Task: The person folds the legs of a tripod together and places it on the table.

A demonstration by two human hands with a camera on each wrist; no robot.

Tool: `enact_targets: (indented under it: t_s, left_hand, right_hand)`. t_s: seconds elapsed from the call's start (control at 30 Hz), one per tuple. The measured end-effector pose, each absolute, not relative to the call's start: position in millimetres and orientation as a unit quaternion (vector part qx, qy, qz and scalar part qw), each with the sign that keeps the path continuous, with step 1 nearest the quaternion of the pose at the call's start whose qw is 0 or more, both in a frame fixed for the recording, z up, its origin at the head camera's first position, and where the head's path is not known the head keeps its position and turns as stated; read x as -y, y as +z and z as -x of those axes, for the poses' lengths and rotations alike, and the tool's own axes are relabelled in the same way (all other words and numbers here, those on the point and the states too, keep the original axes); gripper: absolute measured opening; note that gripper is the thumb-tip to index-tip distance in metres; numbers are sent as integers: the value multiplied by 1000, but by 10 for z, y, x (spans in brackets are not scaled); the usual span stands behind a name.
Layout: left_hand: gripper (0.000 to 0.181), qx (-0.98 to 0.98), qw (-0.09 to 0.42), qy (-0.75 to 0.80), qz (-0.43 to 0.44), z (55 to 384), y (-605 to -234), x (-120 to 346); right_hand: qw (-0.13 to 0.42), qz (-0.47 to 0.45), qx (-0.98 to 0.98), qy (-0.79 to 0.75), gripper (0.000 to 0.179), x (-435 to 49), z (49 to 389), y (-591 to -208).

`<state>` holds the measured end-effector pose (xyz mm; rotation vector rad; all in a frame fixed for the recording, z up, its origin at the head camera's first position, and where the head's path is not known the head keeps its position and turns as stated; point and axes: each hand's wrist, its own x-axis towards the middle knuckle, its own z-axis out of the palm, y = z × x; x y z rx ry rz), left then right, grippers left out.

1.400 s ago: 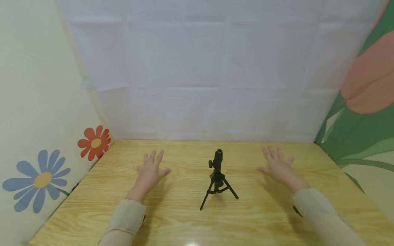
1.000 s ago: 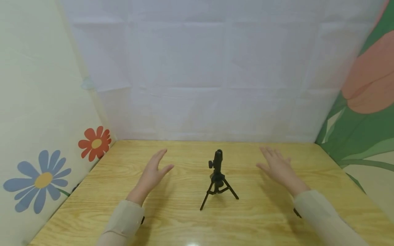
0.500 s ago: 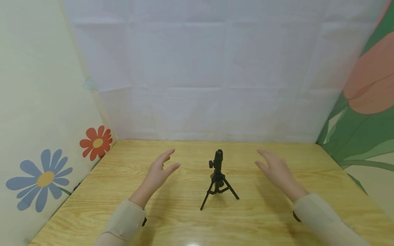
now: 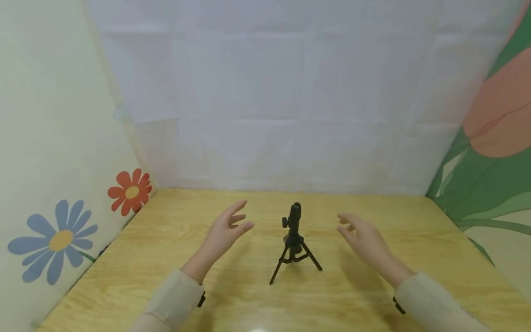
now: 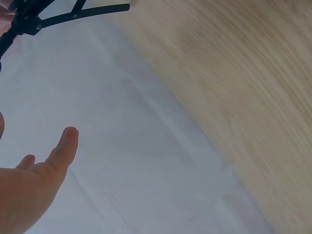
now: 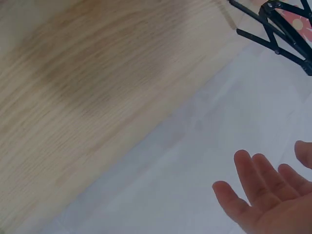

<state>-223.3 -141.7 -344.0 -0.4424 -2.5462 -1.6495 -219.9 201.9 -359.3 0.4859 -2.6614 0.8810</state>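
A small black tripod [image 4: 294, 237] stands upright on the wooden table, legs spread, with a knob on the left of its upper part. To its left my left hand [image 4: 224, 233] hovers, fingers loosely bent and apart from the tripod. On the other side my right hand [image 4: 365, 237] is held in the air, its fingers gently curved toward the tripod and touching nothing. In the left wrist view part of the tripod [image 5: 29, 22] shows at the top left corner. Its legs [image 6: 273, 36] appear at the top right in the right wrist view.
The wood-grain table [image 4: 249, 295] ends at a creased white sheet [image 4: 269, 115] at the back. A pale wall with a blue flower [image 4: 60, 240] and a red flower [image 4: 132, 192] borders the left. A large tulip picture [image 4: 504, 120] covers the right side.
Both hands have moved inward toward the tripod, the left one more. Their spread fingers have come closer together and bent slightly. The tripod has stayed in place.
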Motion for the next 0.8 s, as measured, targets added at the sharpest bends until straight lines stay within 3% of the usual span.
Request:
enact_targets:
  t_s: [0.37,0.8]
  left_hand:
    - [62,808,15,-568,159,2192,-3344,1277]
    - [59,803,11,-571,170,2155,-3316,1088]
  right_hand:
    - [143,-185,904,357,32,-1925,2114,-3660]
    - [88,-175,888,416,34,-1796,2014,-3671]
